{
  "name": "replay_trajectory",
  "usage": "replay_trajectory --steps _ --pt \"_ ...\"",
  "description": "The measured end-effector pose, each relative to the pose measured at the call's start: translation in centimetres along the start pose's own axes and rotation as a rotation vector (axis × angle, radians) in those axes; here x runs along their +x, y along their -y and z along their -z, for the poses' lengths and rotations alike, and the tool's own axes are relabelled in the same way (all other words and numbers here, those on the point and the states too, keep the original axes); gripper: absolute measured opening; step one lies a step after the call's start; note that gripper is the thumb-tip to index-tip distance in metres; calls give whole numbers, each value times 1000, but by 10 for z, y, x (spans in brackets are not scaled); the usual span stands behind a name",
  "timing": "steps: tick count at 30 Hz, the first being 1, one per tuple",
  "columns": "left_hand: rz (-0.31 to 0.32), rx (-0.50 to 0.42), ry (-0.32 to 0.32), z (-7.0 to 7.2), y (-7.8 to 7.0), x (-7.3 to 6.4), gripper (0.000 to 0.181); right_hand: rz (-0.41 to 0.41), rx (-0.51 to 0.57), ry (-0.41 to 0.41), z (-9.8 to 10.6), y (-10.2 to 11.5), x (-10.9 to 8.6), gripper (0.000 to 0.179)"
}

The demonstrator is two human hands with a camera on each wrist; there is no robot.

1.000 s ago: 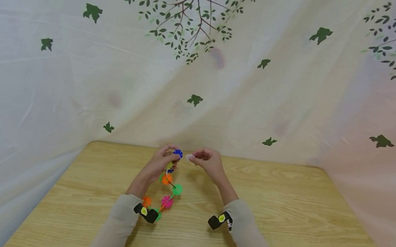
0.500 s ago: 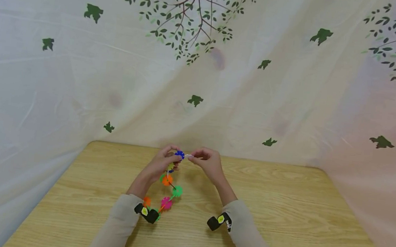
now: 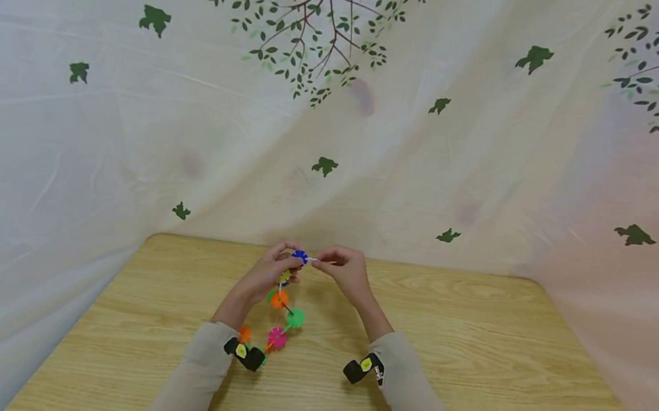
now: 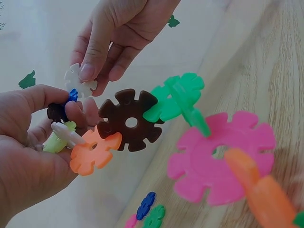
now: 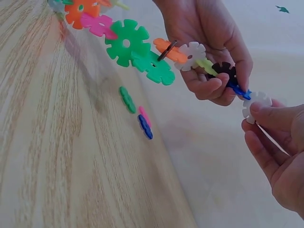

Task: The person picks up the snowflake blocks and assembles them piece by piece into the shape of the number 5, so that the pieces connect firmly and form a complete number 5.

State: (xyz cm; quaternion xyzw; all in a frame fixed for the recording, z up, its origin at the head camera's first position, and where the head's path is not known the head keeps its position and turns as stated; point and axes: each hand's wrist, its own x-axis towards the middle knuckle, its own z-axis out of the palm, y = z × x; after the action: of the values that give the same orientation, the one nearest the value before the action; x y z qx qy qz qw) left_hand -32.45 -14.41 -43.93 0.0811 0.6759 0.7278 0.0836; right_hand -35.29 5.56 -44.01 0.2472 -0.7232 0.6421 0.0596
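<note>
Above the far part of the table, my left hand (image 3: 263, 275) pinches a blue notched plastic disc (image 3: 299, 256) at the end of a chain of interlocking discs. From that hand the chain hangs back toward the wrist, with a brown disc (image 4: 109, 135), an orange disc (image 4: 88, 159), a green disc (image 3: 295, 318) and a pink disc (image 4: 197, 166) among its links. My right hand (image 3: 349, 277) pinches a white notched disc (image 5: 259, 101) between thumb and fingers. The white disc's edge meets the blue disc's edge, seen nearly edge-on from the head.
Loose on the wooden table (image 3: 468, 377) near its far edge lie a green disc (image 5: 127, 99), a pink disc (image 5: 145, 115) and a blue disc (image 5: 145, 127). A pale cloth (image 3: 392, 172) printed with leaves hangs behind the table. Each wrist wears a black camera.
The white disc has moved left from a gap beside the blue disc to its edge, and has turned from face-on to edge-on. The left hand has shifted barely to the right.
</note>
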Motion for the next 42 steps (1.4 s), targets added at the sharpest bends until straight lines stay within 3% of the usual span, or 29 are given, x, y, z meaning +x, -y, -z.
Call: replay_trajectory --steps 9,22,30,42 --pt "-11 -13 -20 -2 -2 -2 15 -46 10 19 -2 7 -2 10" --pt "-27 -31 -81 -6 -1 -1 11 2 76 -43 -12 -4 -3 12" --pt "-34 -46 -49 -8 0 1 9 -25 59 -30 -5 -3 0 13" --pt "-37 52 -31 0 -1 -1 22 -38 15 63 3 -2 1 15"
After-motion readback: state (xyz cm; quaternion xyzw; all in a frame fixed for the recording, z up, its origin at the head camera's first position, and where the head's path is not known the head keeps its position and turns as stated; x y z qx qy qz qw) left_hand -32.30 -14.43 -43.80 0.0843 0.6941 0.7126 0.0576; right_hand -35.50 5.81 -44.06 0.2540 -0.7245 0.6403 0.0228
